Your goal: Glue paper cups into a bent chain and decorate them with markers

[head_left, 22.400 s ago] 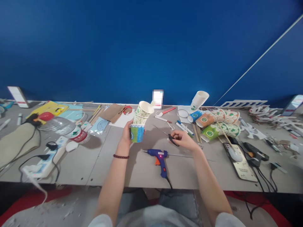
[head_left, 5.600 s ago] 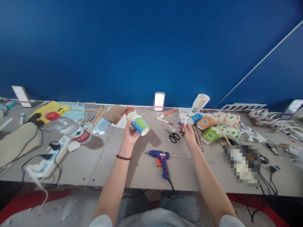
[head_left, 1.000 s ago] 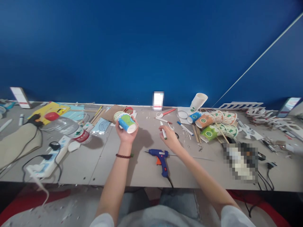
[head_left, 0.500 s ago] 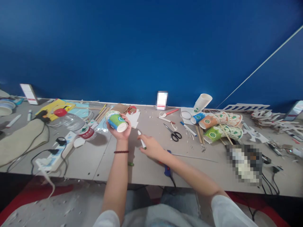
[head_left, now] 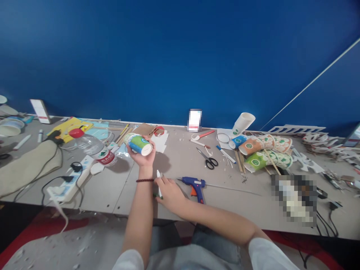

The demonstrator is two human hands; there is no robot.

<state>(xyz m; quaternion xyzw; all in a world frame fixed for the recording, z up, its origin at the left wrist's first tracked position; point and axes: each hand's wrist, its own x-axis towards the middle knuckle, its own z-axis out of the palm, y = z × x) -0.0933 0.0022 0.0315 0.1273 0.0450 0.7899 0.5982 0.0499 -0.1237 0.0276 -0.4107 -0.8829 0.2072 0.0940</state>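
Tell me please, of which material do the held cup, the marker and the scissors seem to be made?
Paper cup: likely paperboard, seemingly low sheen; printed colours and a pale base suggest it.
Marker: probably smooth plastic, from its even white barrel.
Scissors: blades apparently steel, being grey and metallic-looking; black handles, perhaps plastic.
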